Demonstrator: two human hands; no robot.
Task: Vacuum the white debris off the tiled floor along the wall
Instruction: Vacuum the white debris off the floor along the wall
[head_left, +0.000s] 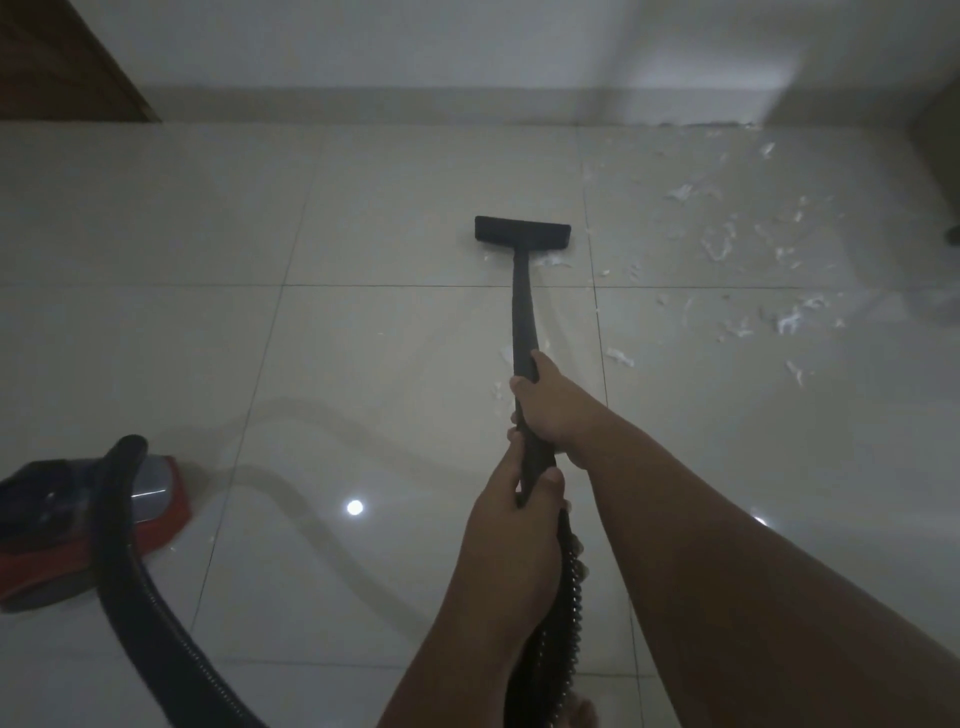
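Both hands hold the black vacuum wand (522, 312). My right hand (548, 402) grips it higher up the tube; my left hand (514, 512) grips it lower, where the ribbed hose (563, 597) joins. The flat black floor nozzle (522, 234) rests on the pale tiled floor (363, 364), a little short of the wall (415, 52). White debris (753, 270) lies scattered to the right of the nozzle, with a few bits right beside it and along the wand.
The red and black vacuum body (67, 525) sits at the lower left, its thick black hose (150, 613) curving toward me. A brown wooden door (57, 57) stands at the top left. A dark furniture edge (940, 150) shows at the far right.
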